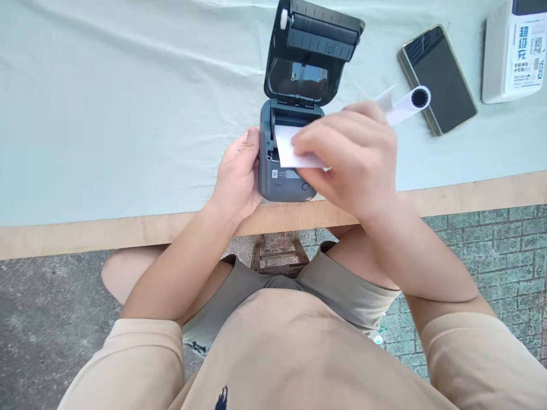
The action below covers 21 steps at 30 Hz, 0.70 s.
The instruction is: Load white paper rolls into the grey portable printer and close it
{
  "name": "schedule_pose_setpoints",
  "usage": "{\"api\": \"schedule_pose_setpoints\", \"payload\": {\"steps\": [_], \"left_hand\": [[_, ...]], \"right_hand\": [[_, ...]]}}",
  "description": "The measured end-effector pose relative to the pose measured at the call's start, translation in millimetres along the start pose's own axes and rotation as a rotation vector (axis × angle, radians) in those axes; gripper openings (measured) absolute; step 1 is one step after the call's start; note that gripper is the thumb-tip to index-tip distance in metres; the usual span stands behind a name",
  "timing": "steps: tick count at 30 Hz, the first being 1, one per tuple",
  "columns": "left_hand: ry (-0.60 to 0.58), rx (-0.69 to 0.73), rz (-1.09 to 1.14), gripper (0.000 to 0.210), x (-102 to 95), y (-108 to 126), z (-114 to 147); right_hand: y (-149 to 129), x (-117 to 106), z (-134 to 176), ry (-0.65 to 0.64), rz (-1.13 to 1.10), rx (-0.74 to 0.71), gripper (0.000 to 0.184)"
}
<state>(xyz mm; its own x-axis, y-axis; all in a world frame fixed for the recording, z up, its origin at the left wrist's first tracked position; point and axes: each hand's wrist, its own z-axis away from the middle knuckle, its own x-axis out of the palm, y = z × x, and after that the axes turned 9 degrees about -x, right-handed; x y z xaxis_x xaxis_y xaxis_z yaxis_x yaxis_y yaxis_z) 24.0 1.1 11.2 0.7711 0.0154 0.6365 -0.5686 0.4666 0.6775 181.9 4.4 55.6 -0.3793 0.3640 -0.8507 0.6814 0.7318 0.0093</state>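
A dark grey label printer lies near the table's front edge, its hinged lid swung up and back. My left hand grips the printer's left side, thumb along the edge. Between the thumb and fingers of my right hand is a white piece of label paper, held over the open paper bay. Its right part is hidden behind the fingers. Just beyond that hand a white paper roll with a black core lies on the cloth, its loose end sticking up.
A smartphone lies face up at the right, next to the paper roll. Farther right stands a white box with blue print. Pale cloth covers the table, and its bare wooden edge runs along the front.
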Motion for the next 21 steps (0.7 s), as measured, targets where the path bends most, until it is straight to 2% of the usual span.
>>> {"api": "schedule_pose_setpoints", "payload": {"steps": [2, 5, 8, 11, 15, 17, 21], "left_hand": [[0.013, -0.007, -0.027, 0.035, 0.3, 1.6, 0.6], [0.012, -0.061, -0.074, 0.036, 0.5, 4.9, 2.7], [-0.047, -0.058, -0.067, 0.012, -2.7, 5.5, 4.9], [-0.123, -0.021, -0.099, 0.042, -8.3, 2.1, 5.6], [-0.118, 0.014, -0.129, 0.048, -10.4, -1.0, 6.4], [-0.114, 0.017, -0.118, 0.051, -8.4, -0.2, 7.5], [-0.116, -0.016, -0.151, 0.056, -4.2, 3.1, 9.5]], "right_hand": [[-5.5, 1.8, 7.8, 0.057, -0.046, -0.085, 0.011], [-12.5, 6.5, 15.1, 0.121, -0.097, -0.134, 0.011], [-13.9, 9.6, 17.2, 0.123, -0.154, -0.096, 0.010], [-11.9, 8.9, 18.3, 0.088, -0.226, -0.056, 0.008], [-6.1, 4.8, 18.4, 0.141, -0.358, -0.060, 0.007], [-0.6, 2.1, 15.6, 0.217, -0.403, 0.019, 0.014], [12.3, -0.3, 3.9, 0.301, -0.463, 0.328, 0.033]]}}
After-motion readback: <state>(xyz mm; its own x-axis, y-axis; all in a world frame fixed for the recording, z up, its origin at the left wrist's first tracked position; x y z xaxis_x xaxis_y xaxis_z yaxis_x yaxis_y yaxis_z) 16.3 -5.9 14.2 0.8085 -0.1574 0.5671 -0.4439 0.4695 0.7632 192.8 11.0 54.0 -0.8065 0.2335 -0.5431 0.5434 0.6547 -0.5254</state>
